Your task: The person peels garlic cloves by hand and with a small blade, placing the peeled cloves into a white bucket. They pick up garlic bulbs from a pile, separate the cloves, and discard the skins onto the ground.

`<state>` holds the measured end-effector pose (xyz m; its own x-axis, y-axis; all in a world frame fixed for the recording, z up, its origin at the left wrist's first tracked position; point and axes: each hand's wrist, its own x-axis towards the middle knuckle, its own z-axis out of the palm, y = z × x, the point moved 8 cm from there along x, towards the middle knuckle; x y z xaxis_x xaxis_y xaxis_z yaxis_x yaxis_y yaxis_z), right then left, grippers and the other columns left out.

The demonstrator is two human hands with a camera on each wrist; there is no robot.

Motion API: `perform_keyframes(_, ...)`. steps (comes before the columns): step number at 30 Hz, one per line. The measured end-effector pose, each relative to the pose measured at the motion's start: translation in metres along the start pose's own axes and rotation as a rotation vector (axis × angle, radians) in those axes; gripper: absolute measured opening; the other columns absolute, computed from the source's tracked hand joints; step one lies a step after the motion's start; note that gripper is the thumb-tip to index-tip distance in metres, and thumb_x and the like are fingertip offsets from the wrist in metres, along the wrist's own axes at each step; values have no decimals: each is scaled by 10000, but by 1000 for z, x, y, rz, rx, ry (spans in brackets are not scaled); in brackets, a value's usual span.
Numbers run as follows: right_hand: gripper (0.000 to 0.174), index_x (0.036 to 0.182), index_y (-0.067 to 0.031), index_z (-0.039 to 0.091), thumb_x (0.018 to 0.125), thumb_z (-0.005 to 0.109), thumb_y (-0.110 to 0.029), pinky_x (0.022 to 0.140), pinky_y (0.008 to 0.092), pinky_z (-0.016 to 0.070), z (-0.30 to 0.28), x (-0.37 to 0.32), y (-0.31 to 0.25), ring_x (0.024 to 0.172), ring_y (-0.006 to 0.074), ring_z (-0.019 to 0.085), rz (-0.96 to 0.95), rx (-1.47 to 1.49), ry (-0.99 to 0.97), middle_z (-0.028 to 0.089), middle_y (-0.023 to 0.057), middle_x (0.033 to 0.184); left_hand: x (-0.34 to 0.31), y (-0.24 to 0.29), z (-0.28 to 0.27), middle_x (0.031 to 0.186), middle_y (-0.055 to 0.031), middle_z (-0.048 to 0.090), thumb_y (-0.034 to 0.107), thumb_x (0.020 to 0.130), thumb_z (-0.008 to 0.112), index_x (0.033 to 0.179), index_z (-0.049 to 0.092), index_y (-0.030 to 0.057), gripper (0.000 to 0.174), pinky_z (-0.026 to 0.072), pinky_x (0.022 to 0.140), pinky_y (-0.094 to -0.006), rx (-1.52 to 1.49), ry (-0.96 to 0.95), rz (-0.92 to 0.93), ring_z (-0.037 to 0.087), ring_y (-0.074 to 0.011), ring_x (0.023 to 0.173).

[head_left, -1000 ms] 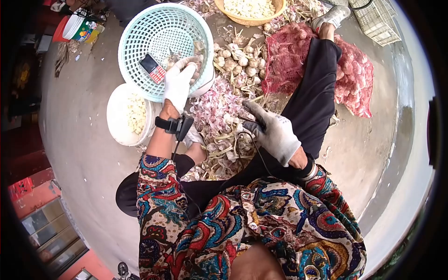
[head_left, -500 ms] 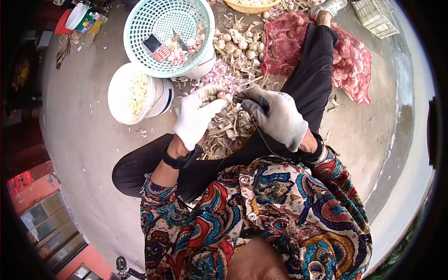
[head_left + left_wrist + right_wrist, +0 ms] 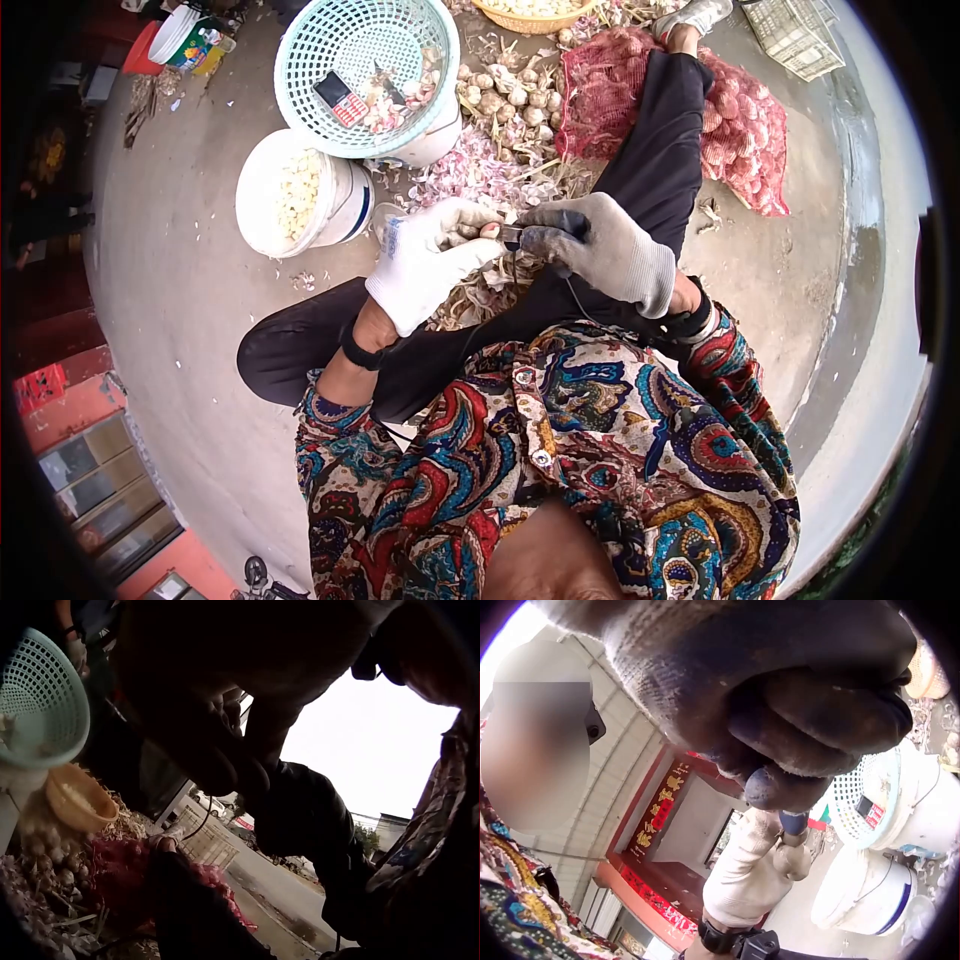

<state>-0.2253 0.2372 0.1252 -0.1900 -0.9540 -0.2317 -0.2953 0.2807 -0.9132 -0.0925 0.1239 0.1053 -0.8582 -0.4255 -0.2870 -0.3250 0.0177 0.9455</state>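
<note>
My left hand, in a white glove, curls round several garlic cloves and pinches one clove at its fingertips. Close against it, my right hand, in a grey glove with dark-stained fingers, grips a small thin blade-like tool, mostly hidden by the fingers. Both hands meet over a heap of garlic skins between the legs. In the right wrist view, the curled dark fingers cover the tool. The left wrist view shows the hands only as dark shapes.
A light-blue basket holding a phone and pinkish cloves sits on a white bucket. Beside it stands a bucket of peeled cloves. Garlic bulbs, a red mesh sack, a yellow basket and a crate lie farther off.
My left hand has come out of the blue basket with cloves and moved toward the body, meeting the right hand. My right hand has shifted slightly and its fingers now work at the clove.
</note>
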Motion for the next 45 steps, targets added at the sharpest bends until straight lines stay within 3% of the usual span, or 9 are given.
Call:
perform_keyframes(4, 242, 1139, 24, 720, 992, 627, -145, 533, 252, 421, 8, 1, 14, 586, 36, 500, 56, 303, -112, 619, -19, 676, -7, 5, 4, 1006, -76, 713, -78, 886, 690, 1142, 660, -62, 258, 573, 801, -266, -307, -15, -63, 695, -132, 861)
perform_keyframes(9, 237, 1150, 7, 715, 989, 645, -153, 618, 298, 477, -4, 9, 35, 657, 83, 524, 86, -170, 130, 634, 64, 713, -3, 11, -3, 1013, -79, 713, -54, 925, 678, 1205, 651, -64, 282, 587, 771, -268, -424, 14, 62, 702, -125, 842)
perform_keyframes(13, 254, 1161, -2, 699, 998, 641, -187, 667, 329, 498, -8, -1, 15, 696, 102, 536, 24, -78, 140, 674, 137, 771, 0, 3, 1, 1024, -76, 717, -46, 954, 625, 1240, 646, -86, 290, 563, 813, -249, -250, 86, -32, 689, -123, 892)
perform_keyframes(19, 210, 1105, -60, 716, 932, 676, -172, 684, 386, 537, -12, -6, -12, 716, 364, 661, -68, -238, 104, 679, 203, 805, 0, 26, 5, 1029, -118, 725, 111, 894, 724, 1245, 696, 39, 359, 540, 814, -334, 416, 53, 186, 700, -225, 910)
perform_keyframes(26, 218, 1081, -70, 747, 929, 687, -214, 714, 374, 559, -13, 4, 5, 768, 313, 718, 3, -273, 20, 727, 163, 856, -2, 24, 12, 1027, -90, 729, 83, 930, 687, 1233, 699, 25, 309, 545, 792, -302, 469, -9, 239, 706, -177, 911)
perform_keyframes(29, 221, 1092, -84, 752, 938, 682, -226, 718, 376, 559, -13, 10, 20, 788, 306, 724, 46, -306, 65, 730, 157, 866, 0, 0, 11, 1064, -44, 714, 33, 1018, 587, 1268, 656, -37, 269, 553, 831, -229, -232, 88, -48, 690, -87, 914)
perform_keyframes(31, 228, 1102, -89, 751, 953, 671, -242, 720, 379, 550, -15, 13, 32, 780, 307, 712, 119, -372, 119, 714, 174, 864, 7, -3, -3, 1107, -69, 715, 38, 1022, 583, 1294, 634, -47, 290, 561, 868, -248, -295, 172, 33, 701, -116, 927)
perform_keyframes(36, 184, 894, -13, 651, 906, 794, -128, 626, 210, 353, 0, 15, 32, 718, 7, 388, 86, 432, 232, 492, -110, 762, 17, -18, 2, 1201, -84, 680, 98, 1023, 597, 1303, 615, -37, 312, 540, 953, -286, -554, 223, 30, 669, -137, 1073)
perform_keyframes(45, 146, 947, -7, 679, 952, 746, -137, 563, 214, 291, -1, 11, 23, 666, 1, 354, 7, 437, 325, 463, -117, 716, 21, -6, 22, 1125, -60, 724, 134, 1032, 593, 1262, 659, -32, 292, 529, 892, -225, -552, 215, 38, 673, -95, 994)
